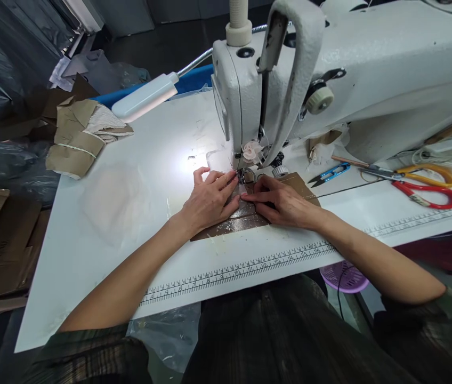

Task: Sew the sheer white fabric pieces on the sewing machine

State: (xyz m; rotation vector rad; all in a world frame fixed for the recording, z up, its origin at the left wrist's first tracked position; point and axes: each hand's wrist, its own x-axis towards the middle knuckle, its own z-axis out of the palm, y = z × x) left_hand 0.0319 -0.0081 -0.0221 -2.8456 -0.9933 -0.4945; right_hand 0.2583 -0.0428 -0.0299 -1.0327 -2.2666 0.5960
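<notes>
A brown fabric piece (232, 225) lies flat on the white sewing table (130, 224) under the needle area of a white sewing machine (330, 80). My left hand (208, 200) presses flat on the left part of the fabric, fingers pointing at the presser foot (245, 175). My right hand (284, 202) rests on the right part of the fabric, fingertips meeting the left hand just in front of the foot. Both hands hold the fabric down on the table.
A lamp (144, 97) on a flexible neck lights the needle area. Blue thread snips (330, 174), red scissors (429, 196) and yellow scissors (429, 172) lie to the right. A stack of brown pieces (76, 140) sits at the far left. A ruler strip (250, 268) runs along the front edge.
</notes>
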